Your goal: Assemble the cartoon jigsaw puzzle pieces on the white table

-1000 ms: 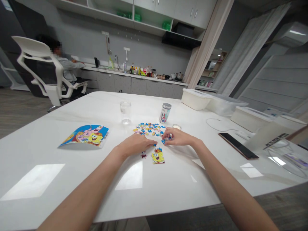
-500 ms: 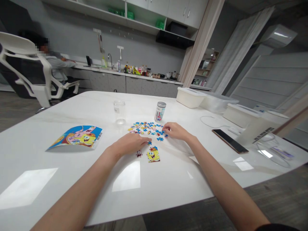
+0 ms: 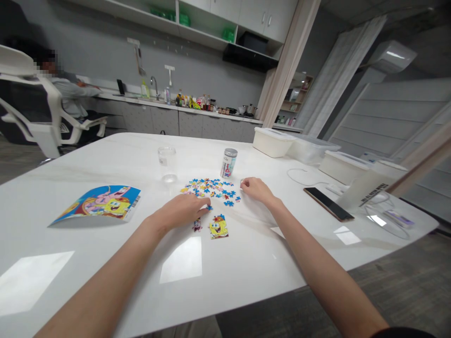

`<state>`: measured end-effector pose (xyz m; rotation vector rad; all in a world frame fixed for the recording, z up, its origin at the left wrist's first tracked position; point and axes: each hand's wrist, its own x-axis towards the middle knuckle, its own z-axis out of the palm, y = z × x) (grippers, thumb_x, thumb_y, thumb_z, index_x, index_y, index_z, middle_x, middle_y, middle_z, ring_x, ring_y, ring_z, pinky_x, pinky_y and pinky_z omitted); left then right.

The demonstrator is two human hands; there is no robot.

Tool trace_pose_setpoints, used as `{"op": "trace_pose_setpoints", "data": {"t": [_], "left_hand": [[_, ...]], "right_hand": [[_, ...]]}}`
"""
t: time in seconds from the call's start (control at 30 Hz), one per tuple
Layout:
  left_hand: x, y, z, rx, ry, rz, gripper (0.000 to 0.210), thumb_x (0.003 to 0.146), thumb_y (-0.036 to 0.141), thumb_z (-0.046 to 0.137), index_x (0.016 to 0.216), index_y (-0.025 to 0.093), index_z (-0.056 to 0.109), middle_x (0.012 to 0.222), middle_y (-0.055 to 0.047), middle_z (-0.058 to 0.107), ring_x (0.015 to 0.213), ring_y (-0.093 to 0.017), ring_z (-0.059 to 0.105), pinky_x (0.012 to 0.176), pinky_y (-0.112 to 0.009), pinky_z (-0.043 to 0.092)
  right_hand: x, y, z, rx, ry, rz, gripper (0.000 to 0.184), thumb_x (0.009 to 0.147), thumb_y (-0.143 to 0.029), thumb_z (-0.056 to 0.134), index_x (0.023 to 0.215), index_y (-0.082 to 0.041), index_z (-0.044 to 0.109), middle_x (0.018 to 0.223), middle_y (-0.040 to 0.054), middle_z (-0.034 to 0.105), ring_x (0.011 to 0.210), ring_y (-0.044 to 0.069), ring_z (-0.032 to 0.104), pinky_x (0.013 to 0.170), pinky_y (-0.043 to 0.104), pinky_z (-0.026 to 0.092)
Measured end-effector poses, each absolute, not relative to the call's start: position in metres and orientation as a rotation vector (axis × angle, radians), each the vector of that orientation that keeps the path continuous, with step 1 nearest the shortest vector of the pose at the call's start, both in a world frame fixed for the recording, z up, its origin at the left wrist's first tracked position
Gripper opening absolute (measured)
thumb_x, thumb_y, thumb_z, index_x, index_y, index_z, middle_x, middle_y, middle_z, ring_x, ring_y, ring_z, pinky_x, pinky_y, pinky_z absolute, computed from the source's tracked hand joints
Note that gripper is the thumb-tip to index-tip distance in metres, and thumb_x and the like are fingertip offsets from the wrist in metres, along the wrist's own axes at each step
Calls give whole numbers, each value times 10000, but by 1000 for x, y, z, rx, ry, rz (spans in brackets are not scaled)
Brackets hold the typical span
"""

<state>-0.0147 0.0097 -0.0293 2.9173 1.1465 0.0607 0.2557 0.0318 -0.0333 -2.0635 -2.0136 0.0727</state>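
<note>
Loose jigsaw puzzle pieces (image 3: 207, 187), mostly blue, lie scattered in the middle of the white table. My left hand (image 3: 182, 209) is at their near left side, its fingers closed on a blue puzzle piece (image 3: 209, 207). At the right edge of the pile, my right hand (image 3: 258, 189) pinches a small puzzle piece (image 3: 242, 181) whose pale side shows. Nearer to me lies a joined puzzle section (image 3: 219, 227) with a yellow cartoon face. A small joined dark-and-pink section (image 3: 197, 225) sits just below my left hand, partly covered by it.
A curled picture sheet (image 3: 100, 203) lies at left. Behind the pieces stand a clear jar (image 3: 167, 164) and a silver-lidded can (image 3: 229, 163). At right are a phone (image 3: 328, 203), cables and lidded boxes (image 3: 273, 142). A person (image 3: 68, 91) sits beyond the table.
My right hand has drawn away from the pile's right edge with a small piece in its fingertips. My left hand stays closed on the blue piece. The view has shifted slightly.
</note>
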Motion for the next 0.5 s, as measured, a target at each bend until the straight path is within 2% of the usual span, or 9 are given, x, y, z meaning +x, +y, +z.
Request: {"op": "trace_pose_setpoints", "data": {"t": [0.23, 0.33, 0.5], "left_hand": [[-16, 7, -22, 2923, 1265, 34, 222, 945, 287, 421, 1069, 191, 579, 836, -77, 698, 761, -219, 658, 674, -290, 463], [-26, 12, -15, 2862, 1531, 65, 223, 918, 254, 436, 1050, 201, 607, 876, -86, 705, 792, -230, 665, 678, -294, 467], [-51, 25, -8, 2612, 1840, 195, 185, 845, 331, 540, 871, 233, 694, 919, -75, 717, 864, -247, 664, 711, -297, 482]], "right_hand": [[249, 32, -36, -1953, -2081, 140, 246, 872, -247, 474, 900, -186, 711, 956, 81, 736, 887, 200, 653, 724, 255, 431], [248, 30, -36, -1989, -2052, 86, 239, 865, -233, 473, 873, -187, 708, 943, 86, 738, 889, 217, 655, 690, 263, 424], [246, 28, -38, -2012, -2026, 55, 235, 863, -232, 480, 870, -188, 711, 922, 86, 739, 860, 206, 656, 653, 249, 413]]}}
